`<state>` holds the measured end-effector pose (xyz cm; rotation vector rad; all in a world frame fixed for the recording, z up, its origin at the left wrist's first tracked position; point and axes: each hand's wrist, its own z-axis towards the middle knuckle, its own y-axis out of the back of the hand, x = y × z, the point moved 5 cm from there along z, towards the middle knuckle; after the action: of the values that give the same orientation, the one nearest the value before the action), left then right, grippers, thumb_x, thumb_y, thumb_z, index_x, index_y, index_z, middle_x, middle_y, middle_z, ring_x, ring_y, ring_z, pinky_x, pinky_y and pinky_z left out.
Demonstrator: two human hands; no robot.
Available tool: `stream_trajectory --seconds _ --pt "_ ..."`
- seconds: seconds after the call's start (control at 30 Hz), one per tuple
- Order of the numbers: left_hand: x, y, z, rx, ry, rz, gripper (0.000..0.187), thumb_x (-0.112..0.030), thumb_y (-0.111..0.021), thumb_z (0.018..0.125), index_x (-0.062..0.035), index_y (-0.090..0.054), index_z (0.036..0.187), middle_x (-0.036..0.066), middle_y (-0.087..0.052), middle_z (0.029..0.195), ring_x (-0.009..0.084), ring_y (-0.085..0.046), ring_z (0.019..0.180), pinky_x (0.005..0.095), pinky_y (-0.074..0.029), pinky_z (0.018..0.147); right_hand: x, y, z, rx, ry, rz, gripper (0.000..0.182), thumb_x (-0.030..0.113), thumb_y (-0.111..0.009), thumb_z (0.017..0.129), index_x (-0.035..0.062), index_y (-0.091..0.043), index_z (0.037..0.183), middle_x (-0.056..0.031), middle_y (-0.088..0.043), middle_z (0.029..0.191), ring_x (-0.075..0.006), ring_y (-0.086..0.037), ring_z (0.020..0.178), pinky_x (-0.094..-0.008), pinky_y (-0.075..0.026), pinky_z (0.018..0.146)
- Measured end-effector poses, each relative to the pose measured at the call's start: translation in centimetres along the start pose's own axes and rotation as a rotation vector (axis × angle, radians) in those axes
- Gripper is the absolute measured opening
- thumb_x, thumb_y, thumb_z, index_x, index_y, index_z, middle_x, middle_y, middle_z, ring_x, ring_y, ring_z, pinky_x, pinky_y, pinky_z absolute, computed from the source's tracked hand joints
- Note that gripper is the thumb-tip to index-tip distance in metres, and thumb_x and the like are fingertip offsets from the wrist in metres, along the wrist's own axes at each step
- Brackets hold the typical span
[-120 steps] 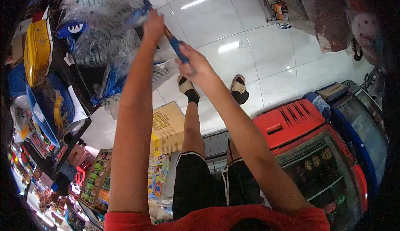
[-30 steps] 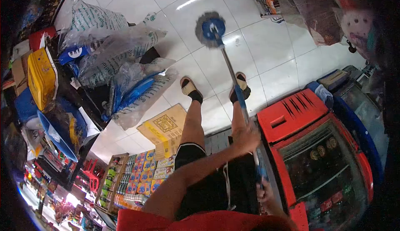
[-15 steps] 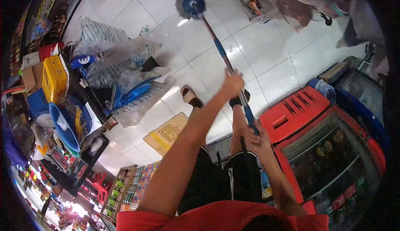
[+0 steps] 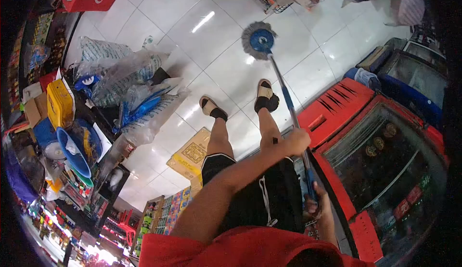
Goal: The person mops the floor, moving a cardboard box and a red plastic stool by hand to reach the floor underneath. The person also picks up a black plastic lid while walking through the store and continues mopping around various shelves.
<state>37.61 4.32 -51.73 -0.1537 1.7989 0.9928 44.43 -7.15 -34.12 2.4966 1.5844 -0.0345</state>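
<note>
A round mop (image 4: 260,40) with a blue disc and grey fringe lies on the white tiled floor ahead of my feet. From it, a long metal and blue handle slants down to the right. My left hand (image 4: 296,142) is wrapped round the middle of the handle, with its forearm crossing over my black shorts. Lower down, near the red cooler, my right hand (image 4: 318,203) grips the blue end of the handle. Both of my sandalled feet are apart on the tiles.
The red cooler (image 4: 323,126) stands close on the right. Plastic-wrapped bundles (image 4: 120,69) lie at left, beside a cluttered counter with a yellow container (image 4: 58,104) and a blue basin (image 4: 72,154). Flattened cardboard (image 4: 191,152) is on the floor.
The mop head has moved right and nearer to me. Both hands have shifted down and to the right with the handle, still gripping it.
</note>
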Motion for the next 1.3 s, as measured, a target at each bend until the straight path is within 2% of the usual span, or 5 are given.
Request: stream_trajectory --seconds 0.33,0.57,0.93,1.07,1.3 --pt "21.0 12.0 5.2 0.062 0.254 0.568 0.011 -0.013 -0.060 0.065 -0.0133 -0.063 0.075 0.006 -0.058 0.082 0.0195 -0.057 0.084 0.0414 -0.048 0.063 10.7 -17.6 15.4 0.640 0.092 0.205 0.027 0.036 -0.050 0.086 0.0108 -0.051 0.094 0.0004 -0.039 0.051 -0.0064 -0.028 0.033 -0.0193 -0.021 0.030" --pt "16.4 3.8 6.3 0.216 0.163 0.467 0.013 -0.021 -0.060 0.059 -0.0116 -0.065 0.067 0.008 -0.062 0.068 0.0256 -0.058 0.078 0.0454 -0.042 0.079 8.1 -8.5 13.4 0.561 0.094 0.170 0.027 0.040 -0.051 0.084 0.0132 -0.050 0.089 0.0023 -0.038 0.050 -0.0053 -0.028 0.034 -0.0185 -0.019 0.029" --pt "-0.1 -2.4 4.2 0.289 0.112 0.110 0.013 -0.020 -0.061 0.058 -0.0088 -0.066 0.063 0.012 -0.063 0.065 0.0255 -0.063 0.066 0.0387 -0.048 0.059 10.0 6.2 2.0 -0.002 -0.055 -0.360 0.031 0.042 -0.055 0.080 0.0125 -0.047 0.076 0.0031 -0.035 0.046 -0.0058 -0.024 0.029 -0.0206 -0.017 0.028" --pt "6.9 0.5 0.7 0.138 0.377 0.119 0.015 -0.021 -0.061 0.058 -0.0089 -0.066 0.065 0.012 -0.063 0.068 0.0269 -0.063 0.067 0.0380 -0.049 0.060 13.5 -1.2 3.3 0.080 0.148 -0.797 0.049 0.039 -0.057 0.080 0.0043 -0.048 0.114 -0.0044 -0.051 0.063 -0.0105 -0.042 0.041 -0.0239 -0.029 0.033" --pt "17.4 14.6 -6.1 -0.248 0.580 0.086 0.019 -0.025 -0.060 0.060 -0.0082 -0.066 0.069 0.016 -0.061 0.069 0.0329 -0.059 0.067 0.0408 -0.048 0.066 19.6 -20.8 1.9 0.245 0.958 -1.397 0.033 0.021 -0.050 0.085 0.0021 -0.053 0.112 -0.0048 -0.056 0.063 -0.0122 -0.051 0.054 -0.0268 -0.041 0.052"
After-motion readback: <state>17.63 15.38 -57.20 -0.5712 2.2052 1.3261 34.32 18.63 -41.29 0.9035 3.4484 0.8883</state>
